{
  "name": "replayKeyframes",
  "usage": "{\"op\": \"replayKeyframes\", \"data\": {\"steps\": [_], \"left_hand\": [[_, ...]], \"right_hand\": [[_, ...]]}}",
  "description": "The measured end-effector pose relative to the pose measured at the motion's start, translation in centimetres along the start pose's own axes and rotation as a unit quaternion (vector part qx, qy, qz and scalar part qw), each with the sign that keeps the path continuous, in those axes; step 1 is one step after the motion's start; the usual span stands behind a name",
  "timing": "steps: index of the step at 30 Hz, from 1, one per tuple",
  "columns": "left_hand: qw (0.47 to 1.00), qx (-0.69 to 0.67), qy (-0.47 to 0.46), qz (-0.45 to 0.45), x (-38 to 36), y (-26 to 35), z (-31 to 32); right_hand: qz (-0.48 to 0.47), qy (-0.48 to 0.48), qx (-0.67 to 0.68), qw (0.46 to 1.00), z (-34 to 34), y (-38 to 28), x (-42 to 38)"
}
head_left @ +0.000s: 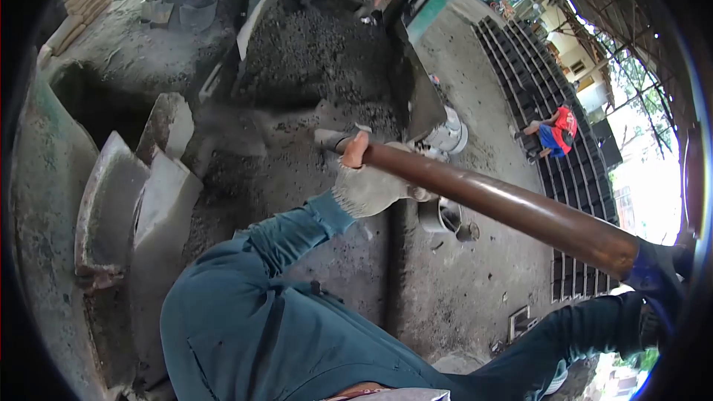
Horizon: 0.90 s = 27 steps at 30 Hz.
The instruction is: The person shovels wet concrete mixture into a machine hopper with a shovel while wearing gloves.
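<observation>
A shovel with a thick brown wooden shaft slants across the view. My left hand, in a pale, dirty work glove with bare fingertips showing, is closed around the lower shaft. Beyond it the shaft runs into a grey metal socket; the blade cannot be made out against the dark, gritty mix. At the far right, the shaft ends in a dark blue grip. My right hand meets this grip, mostly lost in the dark rim of the picture, its fingers hard to see.
Curved grey slabs stand at left beside a dark pit. A heap of dark material lies ahead between low walls. White buckets stand right of it. Farther off, a person in red bends near rows of dark blocks.
</observation>
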<state>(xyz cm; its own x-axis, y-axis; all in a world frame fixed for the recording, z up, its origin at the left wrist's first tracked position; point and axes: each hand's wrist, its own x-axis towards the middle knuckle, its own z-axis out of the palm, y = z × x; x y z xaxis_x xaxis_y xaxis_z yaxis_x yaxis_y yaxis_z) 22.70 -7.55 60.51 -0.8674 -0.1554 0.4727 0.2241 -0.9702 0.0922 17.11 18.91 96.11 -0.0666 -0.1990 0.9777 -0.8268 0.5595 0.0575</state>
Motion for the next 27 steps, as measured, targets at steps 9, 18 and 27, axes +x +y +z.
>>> {"op": "replayKeyframes", "data": {"steps": [9, 18, 27], "left_hand": [[0.985, -0.079, 0.134, 0.075, 9.7, 16.0, -10.6], [0.928, 0.039, 0.37, 0.003, 14.1, 19.0, -18.3], [0.948, 0.159, 0.274, -0.045, 2.5, 2.0, -14.3]], "right_hand": [[-0.044, -0.056, 0.078, 0.994, 10.5, -11.7, -4.9], [0.147, -0.048, -0.088, 0.984, 11.0, -6.8, -25.5], [0.79, -0.075, 0.315, 0.521, 4.4, 9.3, -56.5]]}}
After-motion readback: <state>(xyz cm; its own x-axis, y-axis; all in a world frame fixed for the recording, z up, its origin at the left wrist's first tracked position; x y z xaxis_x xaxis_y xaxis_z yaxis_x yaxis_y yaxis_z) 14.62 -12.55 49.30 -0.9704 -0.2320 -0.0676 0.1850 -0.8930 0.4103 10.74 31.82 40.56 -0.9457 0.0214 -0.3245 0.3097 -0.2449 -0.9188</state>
